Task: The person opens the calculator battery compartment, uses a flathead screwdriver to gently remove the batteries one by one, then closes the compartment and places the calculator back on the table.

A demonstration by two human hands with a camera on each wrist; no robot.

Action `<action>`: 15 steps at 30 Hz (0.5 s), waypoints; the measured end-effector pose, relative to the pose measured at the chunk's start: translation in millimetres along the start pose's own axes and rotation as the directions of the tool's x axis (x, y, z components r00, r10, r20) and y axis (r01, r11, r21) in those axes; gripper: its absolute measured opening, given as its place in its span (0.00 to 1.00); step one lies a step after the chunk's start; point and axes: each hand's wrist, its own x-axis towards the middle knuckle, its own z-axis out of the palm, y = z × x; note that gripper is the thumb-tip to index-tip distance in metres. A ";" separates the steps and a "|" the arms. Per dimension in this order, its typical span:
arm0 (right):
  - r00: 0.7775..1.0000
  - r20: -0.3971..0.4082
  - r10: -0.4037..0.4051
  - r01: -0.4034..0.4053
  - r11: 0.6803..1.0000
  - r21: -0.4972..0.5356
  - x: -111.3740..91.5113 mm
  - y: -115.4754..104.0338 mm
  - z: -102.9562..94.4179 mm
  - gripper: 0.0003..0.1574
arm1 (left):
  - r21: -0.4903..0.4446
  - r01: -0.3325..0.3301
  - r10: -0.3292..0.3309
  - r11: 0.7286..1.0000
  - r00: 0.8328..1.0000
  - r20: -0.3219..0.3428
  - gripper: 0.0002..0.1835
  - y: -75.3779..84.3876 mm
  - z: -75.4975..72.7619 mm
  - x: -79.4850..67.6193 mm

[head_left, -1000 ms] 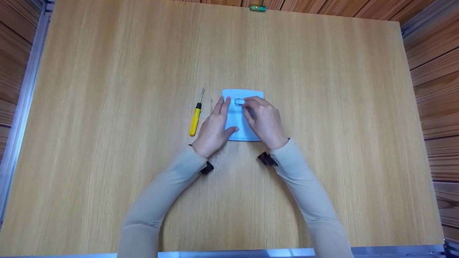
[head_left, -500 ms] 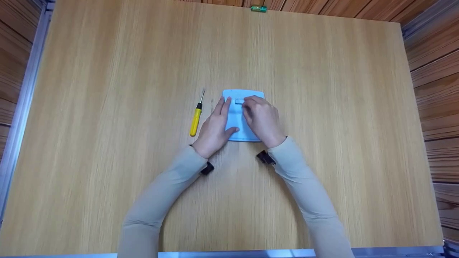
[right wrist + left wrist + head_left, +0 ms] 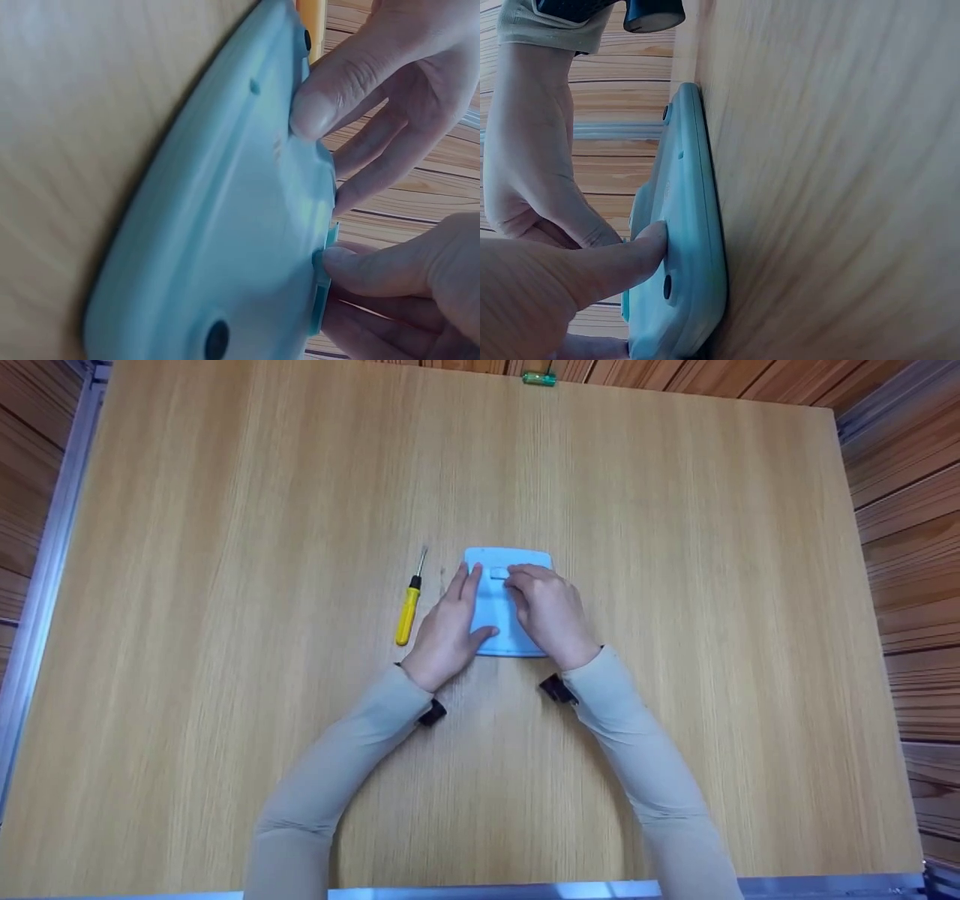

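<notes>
A flat light-blue plastic device (image 3: pixel 506 642) with dark round feet lies on the wooden table. My left hand (image 3: pixel 442 636) rests along its left side with fingers extended, the thumb pressing on the near part of its upper face. At the far part of the device, my right hand (image 3: pixel 553 611) pinches a small blue cover (image 3: pixel 321 292) between thumb and fingers. In the right wrist view this cover stands up at the device's surface, with the right thumb (image 3: pixel 367 268) on it. The hand hides part of the cover in the head view.
A yellow-handled screwdriver (image 3: pixel 407 611) lies left of the device, its tip pointing away. At the table's far edge is a green battery (image 3: pixel 539 379). Metal rails (image 3: pixel 495 891) run along the near and left sides, with wood-panelled walls around.
My right hand has shifted very slightly left, with its fingers lower over the small cover. The left hand and the device have stayed put.
</notes>
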 end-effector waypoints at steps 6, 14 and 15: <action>1.000 -0.009 -0.017 0.017 1.000 -0.001 0.4 2.4 1.6 0.10 | -0.009 0.006 -0.006 1.000 1.000 -0.001 0.47 -0.3 0.4 -0.2; 0.999 0.035 0.009 -0.010 1.000 0.015 0.0 4.2 -0.2 0.15 | -0.004 0.013 -0.013 1.000 1.000 0.007 0.47 0.0 0.3 -0.1; 0.999 0.041 0.006 -0.007 1.000 0.004 0.2 4.1 -0.4 0.16 | -0.002 0.013 -0.013 1.000 1.000 0.008 0.47 -0.1 0.3 0.0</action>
